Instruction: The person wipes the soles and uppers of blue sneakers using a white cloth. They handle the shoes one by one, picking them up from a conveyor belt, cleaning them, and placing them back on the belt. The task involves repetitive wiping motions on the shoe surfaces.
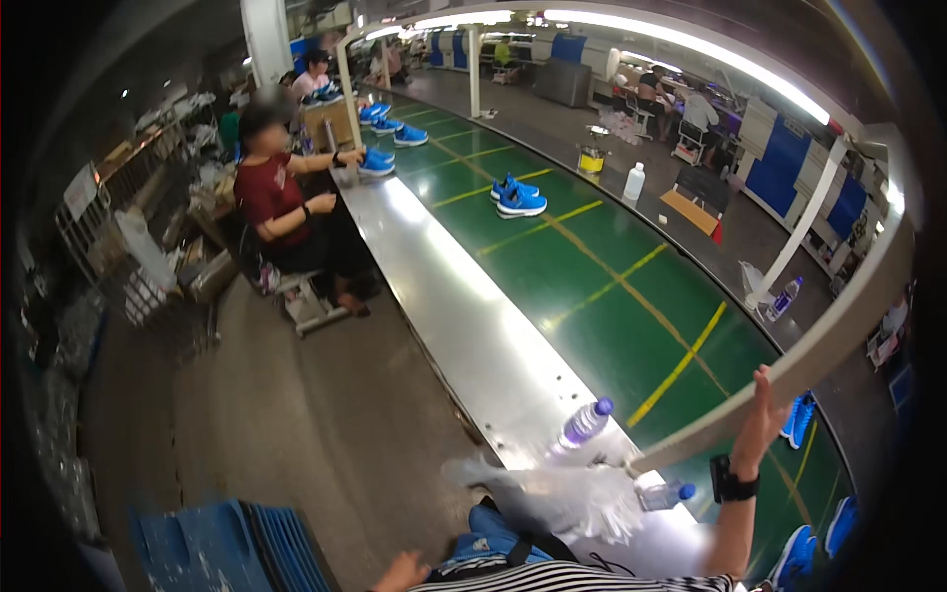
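My right hand (758,426), with a dark band on its wrist, is raised beside the cream frame post (809,360). Its fingers stretch upward and hold nothing; whether the palm touches the post I cannot tell. Low in the view, my left hand (402,572) is partly cut off, and its fingers are not clear. A blue and black item (493,538) lies against my striped shirt, between my hands. In front of me, clear plastic bags (567,498) lie on the metal ledge (473,316), next to a purple-capped bottle (584,424) and another clear bottle (666,495).
Blue shoes (521,200) ride on the green belt (592,296) with yellow lines; more (792,557) are at the lower right. A seated co-worker (271,187) touches a blue shoe (376,163) further up the ledge. Stacked blue trays (232,548) stand at the lower left.
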Motion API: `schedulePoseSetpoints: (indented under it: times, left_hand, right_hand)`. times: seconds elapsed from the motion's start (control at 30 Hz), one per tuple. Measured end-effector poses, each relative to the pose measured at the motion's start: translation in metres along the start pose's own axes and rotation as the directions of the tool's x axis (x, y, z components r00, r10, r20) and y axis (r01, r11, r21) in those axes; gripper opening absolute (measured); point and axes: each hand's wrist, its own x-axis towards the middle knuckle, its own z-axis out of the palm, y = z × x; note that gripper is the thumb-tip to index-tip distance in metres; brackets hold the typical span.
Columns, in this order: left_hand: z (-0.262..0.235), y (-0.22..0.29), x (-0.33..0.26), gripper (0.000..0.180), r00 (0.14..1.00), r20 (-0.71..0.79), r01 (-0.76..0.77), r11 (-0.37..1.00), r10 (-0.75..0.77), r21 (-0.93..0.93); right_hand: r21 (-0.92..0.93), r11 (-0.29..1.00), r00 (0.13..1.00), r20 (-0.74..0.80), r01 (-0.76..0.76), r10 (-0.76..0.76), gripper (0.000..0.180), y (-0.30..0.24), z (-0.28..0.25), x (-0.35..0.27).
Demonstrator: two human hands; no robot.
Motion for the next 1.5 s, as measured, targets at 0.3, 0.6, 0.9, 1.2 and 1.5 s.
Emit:
schedulePoseSetpoints:
  times: [0.3,0.6,0.9,1.2,1.5]
  left_hand:
    - [-0.187,0.032,0.164,0.038,0.878,0.386,-0.417,0.848,0.283,0.326]
    - [-0.321,0.084,0.331,0.040,0.773,0.402,-0.630,0.662,0.490,0.405]
    - [-0.460,0.164,0.545,0.044,0.556,0.610,-0.831,0.363,0.565,0.421]
    - [-0.507,0.308,0.818,0.058,0.606,0.153,-0.621,0.345,0.780,0.704]
    - [-0.523,0.348,0.961,0.074,0.854,0.219,-0.453,0.467,0.472,0.760]
  right_hand:
    - [-0.254,0.959,0.905,-0.425,-0.124,0.005,0.040,0.015,-0.003,-0.024]
    - [-0.236,0.943,0.793,-0.608,-0.233,0.044,0.046,-0.006,0.013,-0.024]
    - [-0.327,0.928,0.820,-0.570,-0.180,-0.042,0.047,-0.005,-0.004,-0.095]
    - [0.008,0.494,0.077,-0.985,-0.870,0.152,0.032,-0.129,-0.006,-0.326]
    - [0.214,0.241,-0.193,-0.975,-0.947,0.106,0.026,-0.179,0.249,-0.352]
